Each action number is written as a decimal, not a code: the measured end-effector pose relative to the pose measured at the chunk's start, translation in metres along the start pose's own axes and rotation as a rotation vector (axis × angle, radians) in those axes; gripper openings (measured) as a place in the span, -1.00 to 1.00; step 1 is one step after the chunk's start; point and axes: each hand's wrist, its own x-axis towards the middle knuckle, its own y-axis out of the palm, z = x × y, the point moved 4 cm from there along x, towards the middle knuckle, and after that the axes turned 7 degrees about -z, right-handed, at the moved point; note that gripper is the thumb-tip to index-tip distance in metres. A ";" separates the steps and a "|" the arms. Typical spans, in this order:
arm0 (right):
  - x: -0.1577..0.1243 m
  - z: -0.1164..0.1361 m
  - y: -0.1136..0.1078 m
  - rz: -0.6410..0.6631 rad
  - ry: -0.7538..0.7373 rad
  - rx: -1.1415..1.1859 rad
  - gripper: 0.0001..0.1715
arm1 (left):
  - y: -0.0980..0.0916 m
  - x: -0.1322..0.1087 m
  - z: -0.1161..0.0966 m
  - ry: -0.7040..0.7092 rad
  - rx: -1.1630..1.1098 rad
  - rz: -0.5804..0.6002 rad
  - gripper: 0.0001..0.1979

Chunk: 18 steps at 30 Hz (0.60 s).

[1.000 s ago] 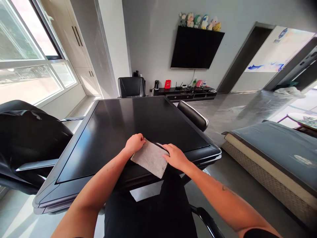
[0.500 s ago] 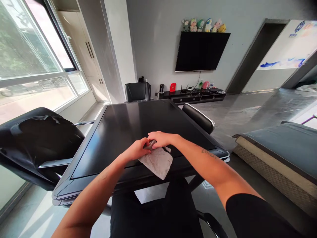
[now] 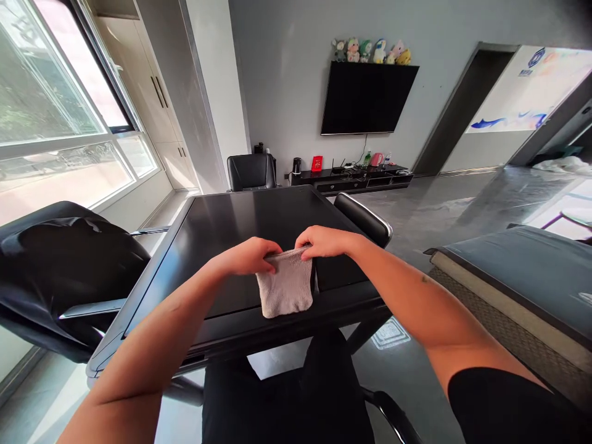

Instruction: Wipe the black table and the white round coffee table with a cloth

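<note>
A light grey-beige cloth hangs in a rough square over the near edge of the black table. Its upper left corner is pinched in my left hand, thumb in front and fingers behind. At the upper right corner, my right hand grips it the same way. Between the two hands the top edge runs nearly straight. Whether the cloth's lower part touches the tabletop, I cannot tell.
Black office chairs stand at the left and the far end; a chair back is at the table's right. A mattress-like block lies further right. Beyond are a low black cabinet and a wall television.
My hands have moved apart, the right one to the right and slightly up. The cloth went from bunched with a hanging point to spread in a square. The view shifted slightly.
</note>
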 end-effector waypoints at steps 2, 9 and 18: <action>0.004 -0.014 -0.013 -0.119 0.028 -0.104 -0.86 | -0.003 0.023 0.000 0.009 0.104 -0.105 -0.65; -0.023 -0.042 -0.033 -0.462 -0.020 -0.407 -0.81 | 0.016 0.058 -0.013 0.211 0.295 -0.413 -0.69; -0.075 -0.074 0.092 -0.253 0.037 -0.211 -0.41 | 0.176 -0.027 -0.016 0.664 0.183 -0.103 -0.67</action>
